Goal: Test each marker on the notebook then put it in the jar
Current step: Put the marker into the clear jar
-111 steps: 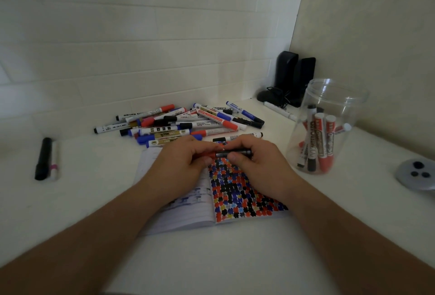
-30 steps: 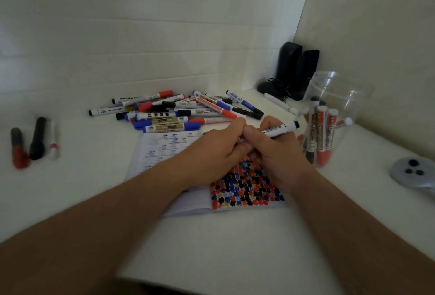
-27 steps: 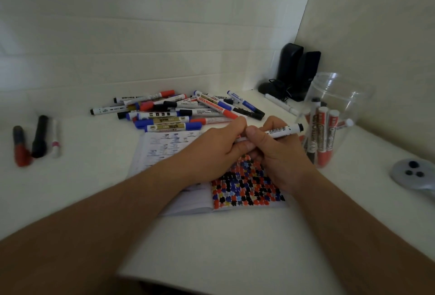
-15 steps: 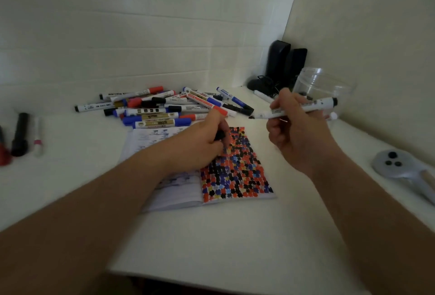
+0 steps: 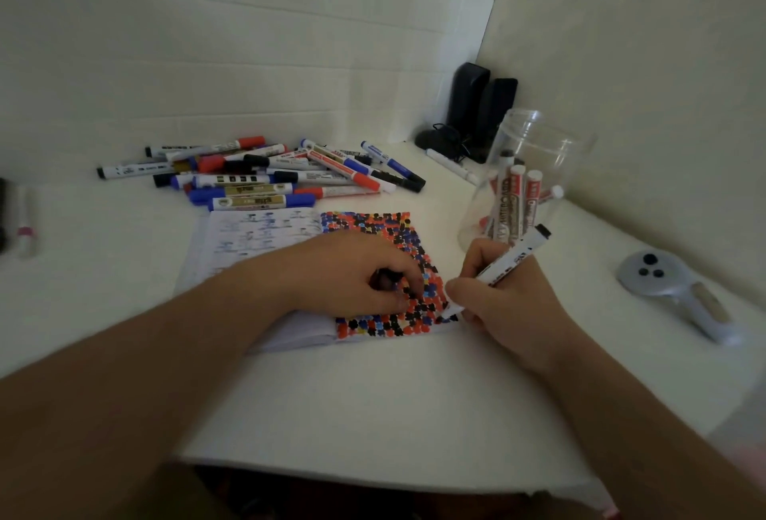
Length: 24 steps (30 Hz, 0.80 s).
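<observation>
The right hand [image 5: 507,308] grips a white marker [image 5: 503,266] like a pen, its tip touching the near right corner of the notebook [image 5: 265,237]; the black end of the marker points up and away toward the jar [image 5: 534,171]. The left hand [image 5: 352,275] rests on the notebook's dotted page, fingers curled round a small dark thing, seemingly a cap [image 5: 385,277]; the notebook lies open on the white worktop [image 5: 373,395]. The clear jar stands just beyond the right hand with several markers upright inside; a heap of markers [image 5: 269,173] lies behind the notebook; black speakers [image 5: 476,105] sit in the corner; a grey controller [image 5: 671,287] lies far right.
</observation>
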Tool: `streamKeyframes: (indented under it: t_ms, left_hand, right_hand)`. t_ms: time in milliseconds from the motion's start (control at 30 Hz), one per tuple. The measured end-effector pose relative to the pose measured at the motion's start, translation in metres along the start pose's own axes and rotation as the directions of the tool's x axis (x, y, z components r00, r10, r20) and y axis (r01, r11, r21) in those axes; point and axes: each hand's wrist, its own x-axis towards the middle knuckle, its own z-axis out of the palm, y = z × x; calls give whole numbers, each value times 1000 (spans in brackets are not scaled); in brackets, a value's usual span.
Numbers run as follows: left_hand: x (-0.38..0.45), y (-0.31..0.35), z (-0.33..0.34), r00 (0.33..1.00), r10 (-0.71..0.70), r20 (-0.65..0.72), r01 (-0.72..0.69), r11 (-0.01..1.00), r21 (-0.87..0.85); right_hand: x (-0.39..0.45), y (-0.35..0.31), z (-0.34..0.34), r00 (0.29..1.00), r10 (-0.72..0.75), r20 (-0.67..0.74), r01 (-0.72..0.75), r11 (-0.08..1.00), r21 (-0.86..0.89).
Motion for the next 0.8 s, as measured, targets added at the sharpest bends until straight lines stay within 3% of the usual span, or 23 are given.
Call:
streamKeyframes:
  t_ms: [233,800]
  left_hand:
    - [0,2,-1,1000,10,5,-10,1000,8]
    - [2,-2,1,1000,14,-17,-14,1000,15]
  right_hand:
    - [2,1,3,1000,-17,-18,14,991,-130]
    - [2,0,5,1000,-24,2,24,976,-218]
